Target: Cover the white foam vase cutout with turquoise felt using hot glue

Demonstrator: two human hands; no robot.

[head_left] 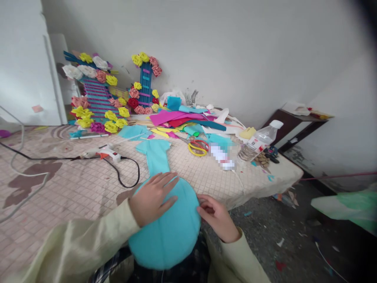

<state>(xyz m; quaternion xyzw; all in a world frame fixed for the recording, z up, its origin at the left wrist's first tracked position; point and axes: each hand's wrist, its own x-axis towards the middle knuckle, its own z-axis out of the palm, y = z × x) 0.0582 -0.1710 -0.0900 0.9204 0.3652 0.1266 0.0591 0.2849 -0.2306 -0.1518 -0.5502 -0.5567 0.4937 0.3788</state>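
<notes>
A turquoise paper-covered shape (167,236) with a round body and a narrow neck lies partly over the table's front edge. My left hand (154,198) rests flat on the upper left of the round part, fingers stretched out. At the right rim, my right hand (216,216) pinches the edge between thumb and fingers. The neck points away from me across the tablecloth. Left of it lies a white glue gun (109,152) with an orange trigger and a black cord. Scissors (197,148) with red and yellow handles lie beyond the neck, to the right.
Flower-covered blue paper models (98,96) lean against the wall at the back left. Coloured paper sheets (182,118) are heaped behind the scissors. A plastic bottle (259,141) and a white power strip (220,155), its image blurred, are at right. Paper scraps (280,241) litter the floor.
</notes>
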